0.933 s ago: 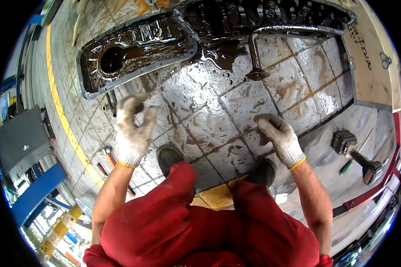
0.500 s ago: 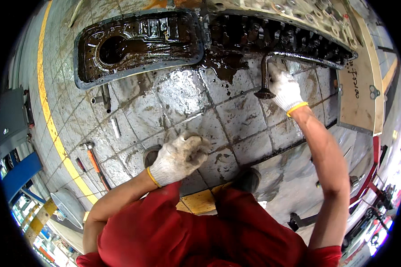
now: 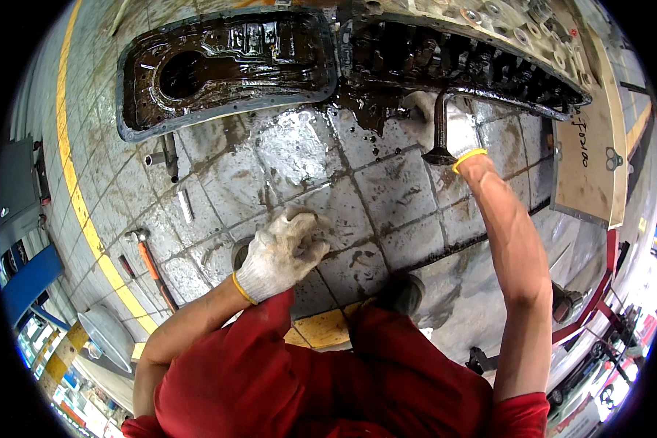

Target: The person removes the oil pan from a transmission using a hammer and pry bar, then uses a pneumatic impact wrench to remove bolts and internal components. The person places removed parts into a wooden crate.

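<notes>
My right hand (image 3: 461,131), in a white knit glove with a yellow cuff, is behind the upright oil pickup tube (image 3: 440,124). The tube crosses in front of the glove, its flared end near the wrist. The dark-stained fingertips reach left, close to the lower edge of the oily engine block (image 3: 409,55); their grip is unclear. Half curled over my left knee, my gloved left hand (image 3: 281,247) has a gap between thumb and fingers and nothing visible in it. An oil-coated oil pan (image 3: 226,117) lies left of the block, open side up.
Dark oil (image 3: 365,109) pools on the tiles below the block. Left lie a metal pipe piece (image 3: 171,157), a pale rod (image 3: 186,207), an orange-handled hammer (image 3: 150,263) and a screwdriver (image 3: 126,266). A beige panel (image 3: 588,171) stands at right, beside a red metal frame (image 3: 588,306).
My right hand has moved left, from the tube's right side to behind it, with its fingers now showing left of it. My left hand has shifted slightly left. The view has tilted a little.
</notes>
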`<state>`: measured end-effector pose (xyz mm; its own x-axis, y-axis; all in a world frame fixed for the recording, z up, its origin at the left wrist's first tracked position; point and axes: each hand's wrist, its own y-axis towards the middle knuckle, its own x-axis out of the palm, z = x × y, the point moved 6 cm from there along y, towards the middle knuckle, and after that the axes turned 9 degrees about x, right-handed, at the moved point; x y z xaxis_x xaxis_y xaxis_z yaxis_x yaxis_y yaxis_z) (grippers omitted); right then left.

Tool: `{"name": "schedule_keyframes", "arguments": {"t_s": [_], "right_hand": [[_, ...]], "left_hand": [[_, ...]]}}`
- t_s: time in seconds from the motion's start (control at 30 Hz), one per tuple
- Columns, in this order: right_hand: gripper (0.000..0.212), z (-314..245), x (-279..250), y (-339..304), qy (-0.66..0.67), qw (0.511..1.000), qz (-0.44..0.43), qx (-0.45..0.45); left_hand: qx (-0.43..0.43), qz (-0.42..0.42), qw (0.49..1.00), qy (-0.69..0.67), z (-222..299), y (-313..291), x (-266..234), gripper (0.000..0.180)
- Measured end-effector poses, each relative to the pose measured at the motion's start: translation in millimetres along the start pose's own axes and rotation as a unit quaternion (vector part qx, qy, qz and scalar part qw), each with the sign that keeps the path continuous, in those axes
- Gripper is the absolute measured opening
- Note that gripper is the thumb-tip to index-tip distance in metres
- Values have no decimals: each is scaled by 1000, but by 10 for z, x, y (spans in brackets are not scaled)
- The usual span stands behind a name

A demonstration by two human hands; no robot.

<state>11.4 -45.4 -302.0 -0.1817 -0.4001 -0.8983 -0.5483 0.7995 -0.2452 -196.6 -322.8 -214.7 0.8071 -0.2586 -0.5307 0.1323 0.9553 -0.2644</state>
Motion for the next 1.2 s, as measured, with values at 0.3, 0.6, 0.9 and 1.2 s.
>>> {"name": "schedule_keyframes", "arguments": {"t_s": [0.3,0.6,0.9,1.2], "right_hand": [[54,192,49,-1107,73,992,86,59],[37,-774,393,-1657,565,693,-211,395],[52,-2136,-472,-879,637,720,-217,173],[51,-1638,267,-1606,358,867,-322,129]], "left_hand": [[118,19,992,50,6,28,197,33],[115,-129,984,49,-16,-95,481,37],[58,-134,987,66,-61,-211,378,40],[105,-187,973,85,-82,-188,552,37]]}}
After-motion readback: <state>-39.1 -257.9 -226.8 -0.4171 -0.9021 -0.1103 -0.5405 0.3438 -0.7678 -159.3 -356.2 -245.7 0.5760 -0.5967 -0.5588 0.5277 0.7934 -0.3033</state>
